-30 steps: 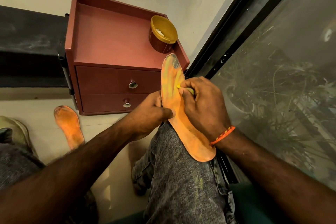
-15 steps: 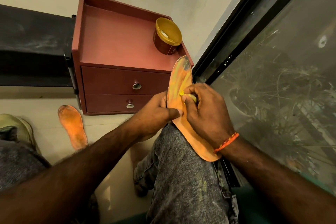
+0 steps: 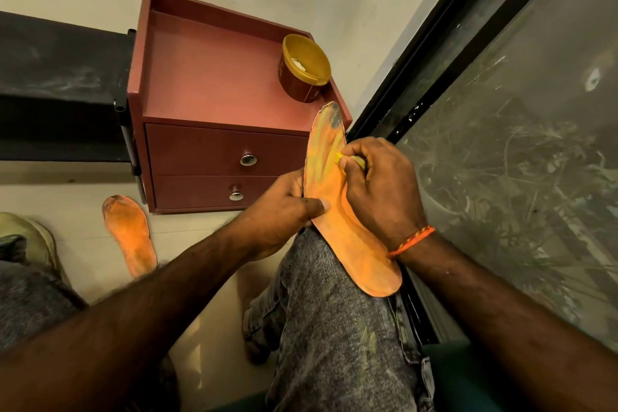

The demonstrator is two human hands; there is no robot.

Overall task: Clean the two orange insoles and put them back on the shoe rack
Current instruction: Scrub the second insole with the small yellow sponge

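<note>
One orange insole (image 3: 359, 244) rests lengthwise on my right knee, its toe end dark with grime and streaked yellow. My left hand (image 3: 284, 211) grips its left edge, thumb on top. Pressed against the upper part of this insole, my right hand (image 3: 378, 187) is curled round a small yellow cleaning tool (image 3: 339, 157), most of which is hidden in the fist. The second orange insole (image 3: 130, 237) lies flat on the floor to the left, its toe end dirty.
A red two-drawer cabinet (image 3: 207, 94) stands against the wall with an open yellow-rimmed tub (image 3: 306, 67) on top. A dark shelf (image 3: 57, 84) runs left of it. A black-framed glass pane (image 3: 518, 144) fills the right side. A shoe (image 3: 30, 237) sits at far left.
My right hand with the yellow tool has slid a little up the insole toward its toe. My left hand keeps the same grip on the edge.
</note>
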